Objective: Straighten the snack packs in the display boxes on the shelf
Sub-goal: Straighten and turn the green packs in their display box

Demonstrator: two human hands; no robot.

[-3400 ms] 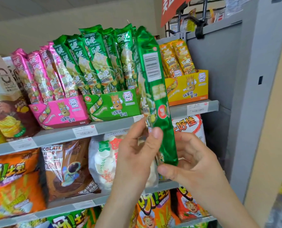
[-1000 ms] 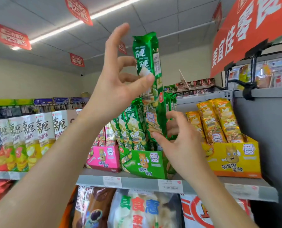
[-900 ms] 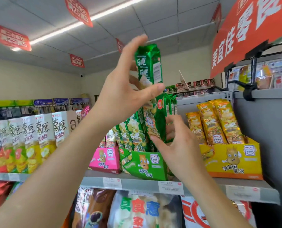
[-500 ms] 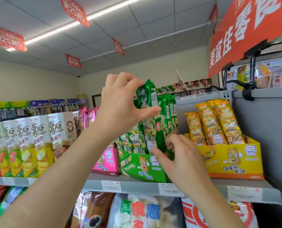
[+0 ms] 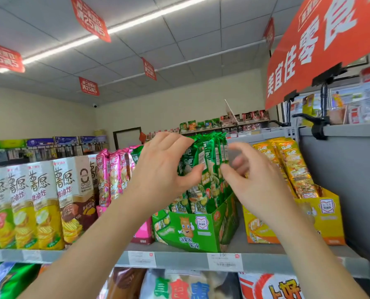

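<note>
Green snack packs [image 5: 211, 162] stand upright in the green display box [image 5: 192, 230] on the shelf [image 5: 179, 258], between both hands. Left hand [image 5: 162, 171] grips the pack tops: fingers curled over them, thumb on the front face. Right hand [image 5: 257, 186] is at the row's right side. Its fingers are blurred, so their spread cannot be determined. Pink packs [image 5: 113, 175] stand to the left, the yellow display box [image 5: 328, 214] to the right. Red signs [image 5: 89, 86] hang from the ceiling beyond.

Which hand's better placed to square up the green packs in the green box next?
Left, probably. The left hand curls over the tops of the glossy green snack packs in the green cardboard display box; the right hand sits open beside them, blurred.
</note>
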